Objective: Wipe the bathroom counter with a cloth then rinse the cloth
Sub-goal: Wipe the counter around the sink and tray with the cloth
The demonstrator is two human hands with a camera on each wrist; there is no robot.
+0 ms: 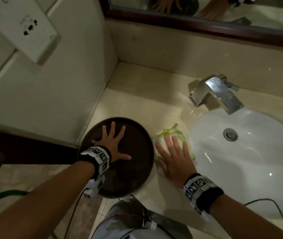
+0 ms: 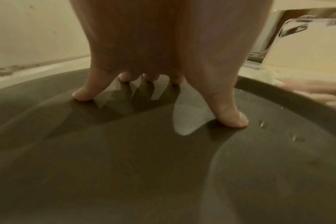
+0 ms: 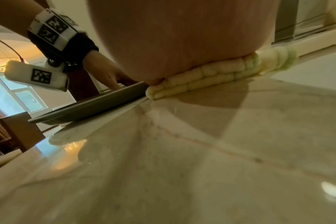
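Note:
A pale cloth (image 1: 173, 133) with green edging lies on the beige marble counter (image 1: 137, 100), between a round dark tray (image 1: 133, 169) and the white sink (image 1: 257, 152). My right hand (image 1: 173, 156) lies flat on the cloth with straight, spread fingers, pressing it to the counter. In the right wrist view the padded cloth (image 3: 211, 75) bulges out from under the palm. My left hand (image 1: 113, 144) rests flat on the tray, fingers spread; in the left wrist view the fingertips (image 2: 232, 119) touch the tray's dark surface (image 2: 144, 166).
A chrome faucet (image 1: 218, 94) stands behind the sink, whose drain (image 1: 230, 134) is shut. The tray overhangs the counter's front edge. A wall with a socket plate (image 1: 30, 30) bounds the left; a mirror (image 1: 206, 7) runs along the back. Water drops (image 2: 263, 123) dot the tray.

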